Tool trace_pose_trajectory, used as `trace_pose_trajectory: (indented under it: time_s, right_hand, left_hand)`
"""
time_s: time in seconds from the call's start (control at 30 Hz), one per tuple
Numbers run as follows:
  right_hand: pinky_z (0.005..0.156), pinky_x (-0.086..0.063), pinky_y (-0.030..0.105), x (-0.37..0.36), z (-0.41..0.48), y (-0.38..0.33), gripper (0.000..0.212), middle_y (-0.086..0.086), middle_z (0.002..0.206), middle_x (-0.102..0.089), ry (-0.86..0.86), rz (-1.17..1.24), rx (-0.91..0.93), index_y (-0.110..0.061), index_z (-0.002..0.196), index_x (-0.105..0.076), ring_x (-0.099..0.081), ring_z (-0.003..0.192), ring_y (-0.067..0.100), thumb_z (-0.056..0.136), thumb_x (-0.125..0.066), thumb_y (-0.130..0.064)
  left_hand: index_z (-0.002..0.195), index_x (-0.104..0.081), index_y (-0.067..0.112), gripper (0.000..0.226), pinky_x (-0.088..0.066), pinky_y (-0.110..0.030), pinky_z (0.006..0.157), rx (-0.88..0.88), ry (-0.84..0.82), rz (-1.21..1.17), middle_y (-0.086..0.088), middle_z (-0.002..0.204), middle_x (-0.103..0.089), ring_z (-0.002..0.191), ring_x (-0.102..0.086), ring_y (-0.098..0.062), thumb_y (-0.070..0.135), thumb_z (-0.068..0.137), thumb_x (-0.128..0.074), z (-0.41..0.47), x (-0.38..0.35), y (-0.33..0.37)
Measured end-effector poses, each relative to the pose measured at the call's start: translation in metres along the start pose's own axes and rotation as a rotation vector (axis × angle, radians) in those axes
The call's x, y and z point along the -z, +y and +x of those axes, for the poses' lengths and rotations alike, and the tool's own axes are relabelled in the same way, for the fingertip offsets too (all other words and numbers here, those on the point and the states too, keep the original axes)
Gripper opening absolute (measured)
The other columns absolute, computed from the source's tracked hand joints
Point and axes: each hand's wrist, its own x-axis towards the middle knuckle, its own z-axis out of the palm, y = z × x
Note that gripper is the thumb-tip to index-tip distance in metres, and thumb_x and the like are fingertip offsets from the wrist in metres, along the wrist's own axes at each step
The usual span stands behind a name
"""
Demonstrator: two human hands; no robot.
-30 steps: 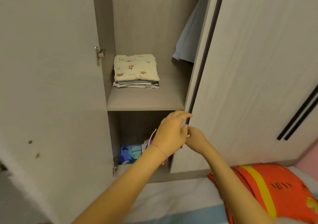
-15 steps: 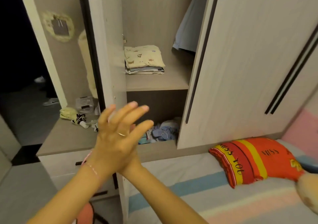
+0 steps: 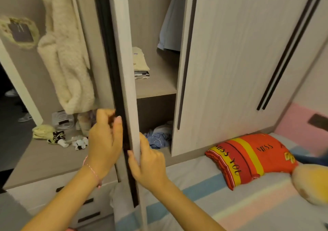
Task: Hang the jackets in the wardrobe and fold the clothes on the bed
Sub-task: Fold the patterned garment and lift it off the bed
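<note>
I have the wardrobe door (image 3: 123, 53) edge-on between my hands, gripped from both sides, I judge, so it swings steadily without twisting. My left hand (image 3: 104, 142) curls its fingers round the dark strip along the door's edge. My right hand (image 3: 150, 159) pinches the same edge just below, thumb in front and fingers behind. A cream fleecy jacket (image 3: 69, 62) hangs above and left of my left fingers. Folded clothes (image 3: 141, 63) sit on the shelf up and right of them. The bed (image 3: 195, 200) lies below right of my right fingers.
</note>
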Motion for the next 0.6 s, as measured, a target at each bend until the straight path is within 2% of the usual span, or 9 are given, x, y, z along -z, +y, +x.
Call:
trace_pose_trajectory:
  time_s: [0.07,0.13,0.17,0.23,0.3,0.37,0.43,0.5,0.6]
  right_hand:
    - [0.052,-0.045,0.021,0.019,0.005,0.036,0.049,0.005,0.079,-0.067,0.071,-0.124,0.025,-0.01,0.134,-0.036,-0.057,0.055,0.015,0.093,-0.046,-0.035]
    - [0.051,-0.05,0.029,0.031,0.009,0.056,0.049,0.006,0.085,-0.067,0.07,-0.133,-0.016,-0.017,0.136,-0.029,-0.059,0.057,0.017,0.095,-0.043,-0.039]
    - [0.052,-0.051,0.03,0.037,0.011,0.065,0.049,0.006,0.092,-0.067,0.075,-0.116,-0.053,-0.02,0.136,-0.027,-0.06,0.061,0.017,0.093,-0.044,-0.037]
    - [0.055,-0.046,0.021,0.05,0.019,0.089,0.048,0.005,0.108,-0.059,0.184,-0.124,-0.049,-0.02,0.13,-0.031,-0.057,0.071,0.011,0.087,-0.051,-0.028]
    - [0.058,-0.041,0.018,0.059,0.036,0.116,0.039,0.003,0.109,-0.048,0.26,-0.206,-0.035,-0.015,0.118,-0.042,-0.05,0.08,0.012,0.082,-0.057,-0.024]
    - [0.056,-0.042,0.023,0.064,0.057,0.14,0.025,-0.001,0.099,-0.047,0.177,-0.293,-0.063,-0.013,0.103,-0.054,-0.048,0.074,0.01,0.084,-0.058,-0.03]
    - [0.046,-0.042,0.029,0.067,0.09,0.166,0.026,-0.004,0.09,-0.046,0.098,-0.321,-0.182,-0.013,0.09,-0.057,-0.045,0.06,0.01,0.087,-0.054,-0.038]
    - [0.04,-0.037,0.031,0.069,0.127,0.19,0.029,0.0,0.083,-0.05,0.054,-0.392,-0.235,-0.011,0.086,-0.059,-0.05,0.054,0.018,0.089,-0.052,-0.04]
    - [0.041,-0.023,0.026,0.067,0.173,0.211,0.024,0.01,0.08,-0.06,-0.055,-0.443,-0.264,-0.004,0.091,-0.061,-0.058,0.062,0.03,0.093,-0.052,-0.027]
  left_hand:
    - [0.087,-0.038,0.026,0.026,-0.038,-0.017,0.045,-0.055,-0.161,-0.022,0.015,0.059,-0.042,0.057,-0.051,0.001,0.05,0.096,-0.031,0.013,-0.029,0.0]
    - [0.084,-0.041,0.022,0.034,-0.036,-0.011,0.044,-0.095,-0.248,-0.04,0.016,0.053,-0.038,0.05,-0.049,-0.001,0.054,0.095,-0.031,0.021,-0.057,0.003]
    - [0.084,-0.046,0.019,0.033,-0.038,-0.012,0.044,-0.12,-0.263,-0.064,0.012,0.051,-0.04,0.046,-0.048,-0.004,0.049,0.094,-0.037,0.026,-0.074,0.003]
    - [0.078,-0.052,0.008,0.032,-0.04,-0.023,0.042,-0.156,-0.259,-0.066,0.0,0.05,-0.046,0.042,-0.046,-0.011,0.037,0.091,-0.047,0.038,-0.107,-0.001]
    - [0.071,-0.052,0.004,0.034,-0.039,-0.027,0.044,-0.152,-0.258,-0.052,-0.004,0.049,-0.048,0.042,-0.046,-0.02,0.033,0.087,-0.049,0.055,-0.144,-0.007]
    - [0.069,-0.051,0.004,0.033,-0.04,-0.027,0.042,-0.135,-0.274,-0.034,-0.003,0.048,-0.048,0.041,-0.046,-0.02,0.033,0.085,-0.05,0.072,-0.176,-0.012]
    - [0.067,-0.048,0.008,0.028,-0.042,-0.029,0.041,-0.068,-0.298,-0.007,-0.002,0.046,-0.047,0.04,-0.047,-0.022,0.029,0.083,-0.054,0.092,-0.208,-0.017]
    - [0.065,-0.043,0.012,0.027,-0.042,-0.03,0.043,0.019,-0.327,0.041,0.0,0.045,-0.046,0.042,-0.048,-0.024,0.021,0.083,-0.06,0.112,-0.237,-0.026]
    - [0.066,-0.041,0.014,0.027,-0.04,-0.029,0.046,0.111,-0.353,0.106,0.005,0.048,-0.043,0.047,-0.048,-0.023,0.018,0.083,-0.062,0.138,-0.268,-0.042]
